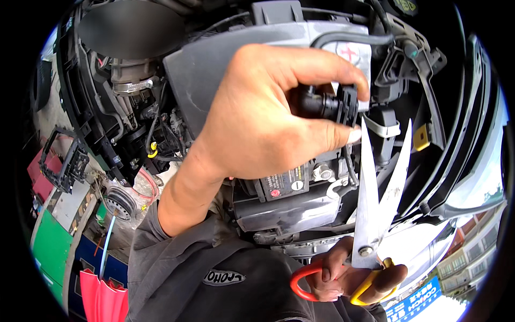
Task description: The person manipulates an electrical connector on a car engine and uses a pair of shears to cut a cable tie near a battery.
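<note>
My left hand [263, 115] reaches over the engine bay, back of the hand uppermost. Its thumb and index finger are closed on a black plastic hose fitting [327, 105] with a ribbed end. My right hand [343, 276] grips scissors [366, 214] by their red and yellow handle loops. The scissor blades are spread and point away from me. Between the blade tips a pale plastic strap [383, 129] goes around a black part; whether the blades touch it I cannot tell. The remaining fingers of my left hand are hidden behind the fitting.
A grey engine cover [196, 75] lies beneath my left hand, with a black hose [351, 37] across its far right. A battery [284, 185] sits nearer me. The car's body edge [450, 161] curves along the right. A wheel rim [119, 204] rests on the ground at left.
</note>
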Demonstrator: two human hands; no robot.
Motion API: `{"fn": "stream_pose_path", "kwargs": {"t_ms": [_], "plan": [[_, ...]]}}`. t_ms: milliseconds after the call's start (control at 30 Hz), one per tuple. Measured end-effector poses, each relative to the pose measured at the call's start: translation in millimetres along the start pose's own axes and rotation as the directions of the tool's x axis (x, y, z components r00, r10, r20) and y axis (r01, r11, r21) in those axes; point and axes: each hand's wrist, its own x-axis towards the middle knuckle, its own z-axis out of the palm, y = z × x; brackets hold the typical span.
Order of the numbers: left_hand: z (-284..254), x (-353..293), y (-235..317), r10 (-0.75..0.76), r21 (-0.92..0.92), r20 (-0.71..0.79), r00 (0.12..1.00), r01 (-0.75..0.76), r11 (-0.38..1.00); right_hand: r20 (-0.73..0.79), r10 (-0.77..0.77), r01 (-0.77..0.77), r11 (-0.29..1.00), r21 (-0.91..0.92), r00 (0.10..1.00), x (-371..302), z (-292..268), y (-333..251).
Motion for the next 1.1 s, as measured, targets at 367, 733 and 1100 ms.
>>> {"fn": "stream_pose_path", "kwargs": {"t_ms": [367,733,1100], "plan": [[0,6,-11,0.232,0.274,0.097,0.968,-0.250,0.929,-0.431,-0.579,0.710,0.652,0.265,0.692,40,32,76],[7,-1,-9,0.210,0.328,0.082,0.974,-0.225,0.917,-0.223,-0.149,0.218,0.920,0.326,0.963,22,29,71],[8,-3,-7,0.177,0.360,0.081,0.981,-0.194,0.912,-0.215,-0.156,0.210,0.944,0.256,0.964,24,26,74]]}}
